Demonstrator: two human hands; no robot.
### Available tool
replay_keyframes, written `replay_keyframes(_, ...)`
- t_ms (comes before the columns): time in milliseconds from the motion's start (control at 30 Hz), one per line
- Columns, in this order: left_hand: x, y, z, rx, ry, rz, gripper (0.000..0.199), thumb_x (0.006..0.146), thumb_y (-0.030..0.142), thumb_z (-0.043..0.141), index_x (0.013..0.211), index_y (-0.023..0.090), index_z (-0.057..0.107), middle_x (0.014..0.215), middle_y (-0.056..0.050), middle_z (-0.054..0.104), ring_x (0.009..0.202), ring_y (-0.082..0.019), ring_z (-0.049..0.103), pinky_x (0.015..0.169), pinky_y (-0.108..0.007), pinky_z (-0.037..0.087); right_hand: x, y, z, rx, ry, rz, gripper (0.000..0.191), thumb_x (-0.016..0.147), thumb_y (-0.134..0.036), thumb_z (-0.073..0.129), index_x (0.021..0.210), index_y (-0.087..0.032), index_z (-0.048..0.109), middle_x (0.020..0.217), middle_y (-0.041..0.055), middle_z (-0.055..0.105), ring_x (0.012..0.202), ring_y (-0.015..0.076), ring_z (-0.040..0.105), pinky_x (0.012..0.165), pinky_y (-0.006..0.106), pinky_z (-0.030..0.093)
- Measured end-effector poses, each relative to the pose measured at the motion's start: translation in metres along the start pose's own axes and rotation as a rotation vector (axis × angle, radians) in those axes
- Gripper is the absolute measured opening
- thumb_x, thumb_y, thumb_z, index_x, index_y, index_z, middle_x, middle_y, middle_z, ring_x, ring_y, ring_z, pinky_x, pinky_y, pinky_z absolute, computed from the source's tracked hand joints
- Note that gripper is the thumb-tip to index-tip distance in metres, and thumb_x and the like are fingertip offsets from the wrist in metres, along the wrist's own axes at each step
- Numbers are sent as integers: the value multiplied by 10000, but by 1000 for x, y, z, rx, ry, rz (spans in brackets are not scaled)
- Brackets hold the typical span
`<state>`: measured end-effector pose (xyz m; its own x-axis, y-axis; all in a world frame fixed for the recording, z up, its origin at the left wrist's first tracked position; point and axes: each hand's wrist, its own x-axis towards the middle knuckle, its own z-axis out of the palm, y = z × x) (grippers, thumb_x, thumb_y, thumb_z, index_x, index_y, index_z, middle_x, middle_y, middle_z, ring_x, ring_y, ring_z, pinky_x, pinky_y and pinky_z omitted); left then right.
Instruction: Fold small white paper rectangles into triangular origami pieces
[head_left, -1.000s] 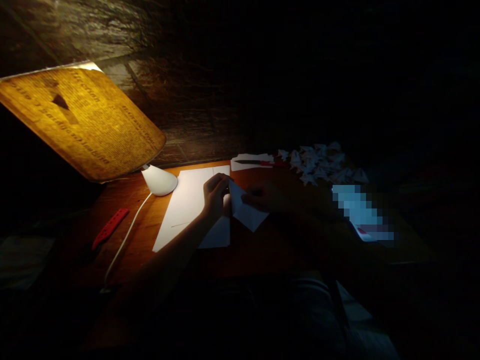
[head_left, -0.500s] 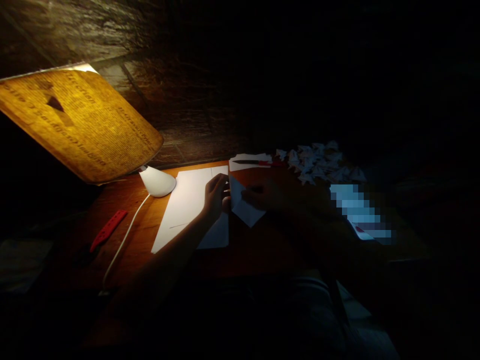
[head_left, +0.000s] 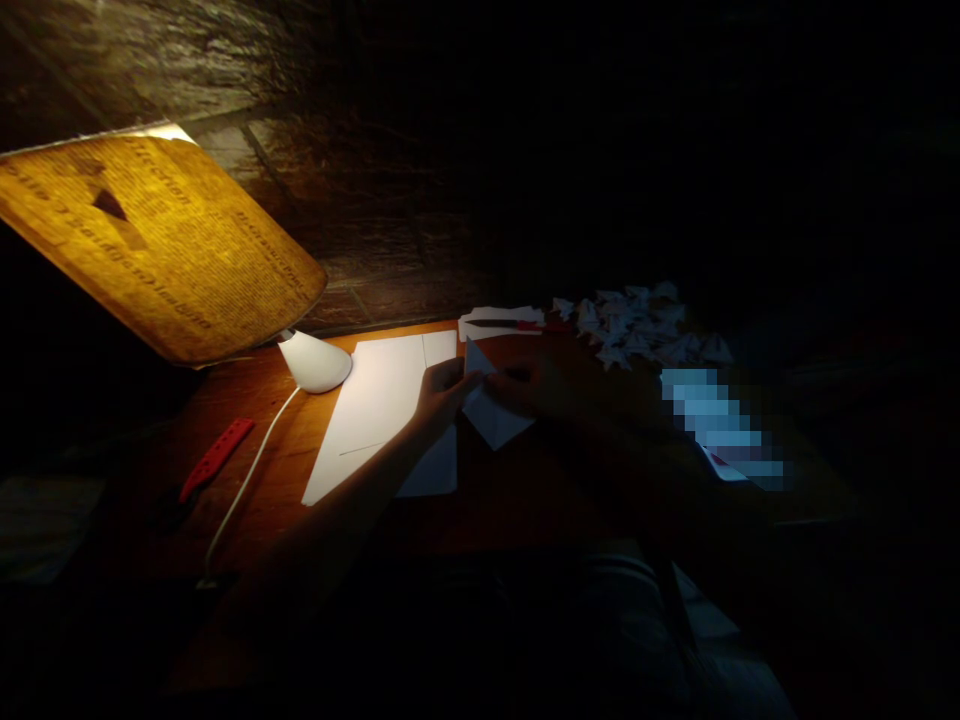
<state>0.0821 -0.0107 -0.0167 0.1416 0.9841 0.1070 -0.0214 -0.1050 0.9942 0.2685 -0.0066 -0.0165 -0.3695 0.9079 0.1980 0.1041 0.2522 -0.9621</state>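
Observation:
A folded sheet of white paper point(head_left: 496, 422) is held up between my two hands, one pointed corner rising above the fingers. My left hand point(head_left: 441, 393) grips its left side, with the thumb laid across the front. Deep shadow covers my right hand point(head_left: 525, 388), whose fingers pinch the paper from the right, close to the left thumb. Beneath my left forearm lie large white paper sheets point(head_left: 386, 400) marked with a few thin lines.
A lamp with a printed shade point(head_left: 165, 250) and white base point(head_left: 315, 362) stands left, its cord near a red power strip point(head_left: 217, 458). Behind my hands a knife point(head_left: 502, 324) lies on paper pieces point(head_left: 480, 314). Several folded paper figures point(head_left: 622, 325) and a lit, blurred-out screen point(head_left: 712, 415) are at right.
My left thumb has come across onto the front of the paper, meeting my right fingers. The paper has narrowed at the top into a sharper point.

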Motion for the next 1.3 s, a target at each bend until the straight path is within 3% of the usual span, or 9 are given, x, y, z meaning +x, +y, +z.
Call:
replay_keyframes(267, -1, 0, 1, -41, -18, -22, 490, 614, 551, 925, 694, 135, 678, 631, -6, 627, 550, -107, 522, 507, -218, 363, 0, -4, -5, -19, 23, 7, 388, 808, -548, 682, 686, -191, 589, 643, -28, 506, 603, 112, 419, 547, 254, 328)
replay_keyframes(567, 1, -6, -2, -43, -26, -41, 472, 640, 546, 914, 725, 135, 699, 634, -7, 634, 539, -105, 524, 509, -218, 354, -1, -5, -6, -26, -1, 30, 385, 799, -558, 670, 706, -194, 586, 657, -28, 501, 593, 113, 409, 560, 269, 317)
replay_keyframes(800, 0, -1, -1, 20, -57, -78, 481, 640, 548, 899, 644, 155, 622, 540, 35, 528, 471, -78, 422, 458, -216, 273, 2, -3, -11, -69, -65, 31, 389, 812, -557, 670, 700, -197, 576, 679, -19, 524, 627, 127, 442, 582, 278, 336)
replay_keyframes(1000, 1, 1, 1, 83, -38, -46, 553, 675, 642, 845, 592, 188, 541, 484, 61, 424, 441, -70, 339, 437, -227, 203, 7, 1, -13, -70, -13, 12, 401, 808, -568, 679, 685, -203, 566, 650, -31, 510, 606, 120, 427, 568, 273, 334)
replay_keyframes(1167, 1, -1, -1, 110, -12, -41, 538, 707, 607, 820, 562, 192, 511, 491, 55, 407, 457, -75, 343, 456, -229, 200, 5, -2, -15, -44, 0, 41, 425, 794, -570, 717, 663, -206, 543, 625, -43, 498, 589, 111, 418, 549, 261, 327)
replay_keyframes(1300, 0, -2, -1, 87, -22, -48, 509, 684, 563, 831, 557, 188, 512, 513, 52, 410, 484, -80, 355, 480, -231, 210, 4, -4, -14, 38, -79, 78, 461, 772, -596, 761, 657, -206, 543, 616, -50, 499, 578, 106, 434, 545, 256, 349)
